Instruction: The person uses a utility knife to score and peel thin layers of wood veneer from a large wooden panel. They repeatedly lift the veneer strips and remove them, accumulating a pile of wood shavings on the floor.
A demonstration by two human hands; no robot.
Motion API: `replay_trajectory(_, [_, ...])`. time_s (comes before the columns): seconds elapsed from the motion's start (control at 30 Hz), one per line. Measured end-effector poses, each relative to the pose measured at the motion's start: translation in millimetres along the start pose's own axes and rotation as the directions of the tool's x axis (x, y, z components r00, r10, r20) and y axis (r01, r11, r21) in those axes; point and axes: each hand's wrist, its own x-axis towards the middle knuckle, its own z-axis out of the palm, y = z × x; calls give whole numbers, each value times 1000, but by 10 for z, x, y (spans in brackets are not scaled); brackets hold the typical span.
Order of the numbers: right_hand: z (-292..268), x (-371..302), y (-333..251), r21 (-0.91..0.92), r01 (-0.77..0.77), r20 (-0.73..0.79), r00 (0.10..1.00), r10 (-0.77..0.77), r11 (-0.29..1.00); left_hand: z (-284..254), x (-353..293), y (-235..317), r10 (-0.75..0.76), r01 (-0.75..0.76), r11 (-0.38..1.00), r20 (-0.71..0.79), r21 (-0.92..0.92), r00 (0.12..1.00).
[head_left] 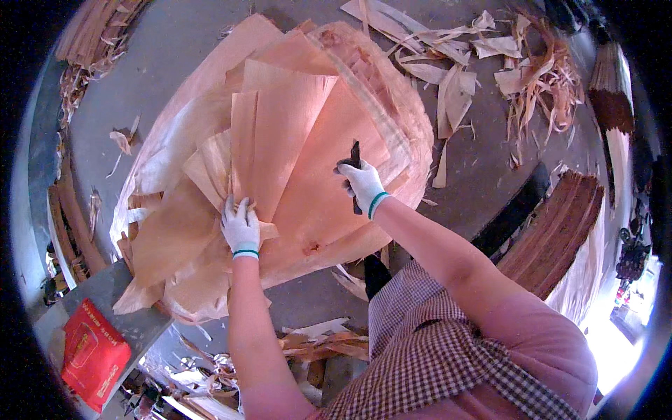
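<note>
My left hand (241, 227), in a white glove with a teal cuff, lies on the veneer sheets with its fingers stretched out and slightly apart. Under its fingertips is the lower end of a narrow light-brown veneer sheet (276, 133), and a small torn veneer piece (267, 231) shows beside the thumb. Similar thin sheets fan out across a big pile of veneer (168, 241). My right hand (365, 187), gloved the same way, is closed around a dark, narrow, knife-like tool (355, 155) above the right part of the pile. The tool's exact kind is unclear.
Veneer scraps (455, 91) and a curly heap of shavings (549, 77) litter the grey floor at the far right. Stacked veneer (556, 234) stands at right, another bundle (101, 31) at far left. A red packet (94, 353) lies on a grey surface (133, 308) at near left.
</note>
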Motion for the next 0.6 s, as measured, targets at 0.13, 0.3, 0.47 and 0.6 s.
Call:
replay_trajectory(0.13, [-43,147,28,99,-2,-111,994,13,995,-121,-70,470,-87,38,944,135,328,987])
replay_trajectory(0.3, [-326,277,237,289,8,-337,937,94,957,-297,-80,674,-316,221,874,160,432,935])
replay_trajectory(0.47, [-507,346,297,299,-12,-333,936,116,954,-289,-149,275,-155,156,982,16,-105,988])
replay_trajectory(0.6, [-422,317,215,316,49,-368,927,74,948,-417,-324,25,-268,250,944,-59,-213,962])
